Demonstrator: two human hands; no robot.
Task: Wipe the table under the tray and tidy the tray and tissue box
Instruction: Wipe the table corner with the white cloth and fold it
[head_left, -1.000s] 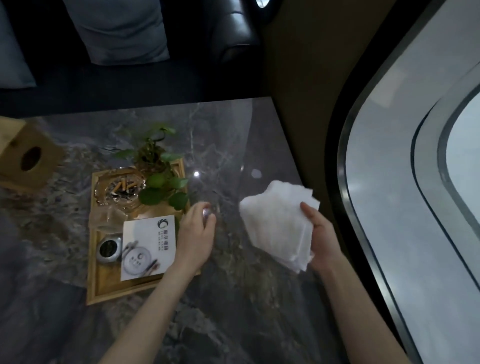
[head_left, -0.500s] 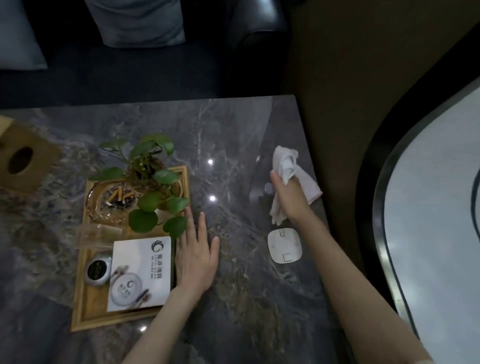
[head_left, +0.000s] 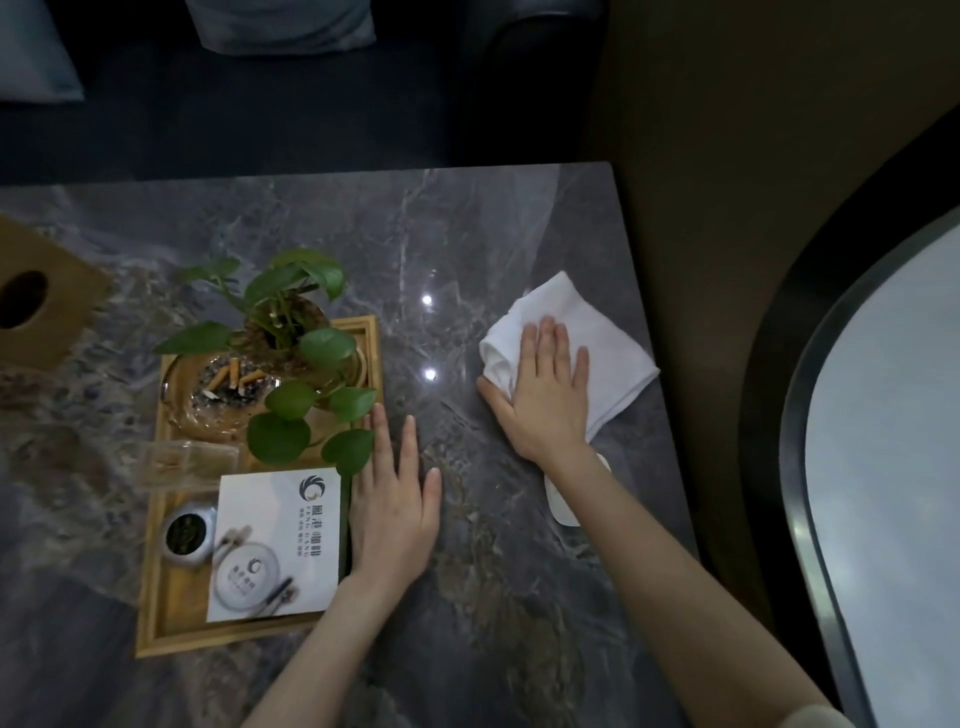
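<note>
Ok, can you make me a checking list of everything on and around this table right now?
Surface: grey marble table, shiny, with light spots.
Job's things: wooden tray flat on the table at left; wooden tissue box at the far left edge; white cloth spread on the table.
Clutter: in the tray, a plant, an ashtray with cigarette butts, a clear box, a small tin and a card; a white pad partly under the right arm.
Hands: left hand flat beside the tray; right hand flat on the cloth.
Cables: nothing seen.
Surroundings: dark sofa with cushions behind.
</note>
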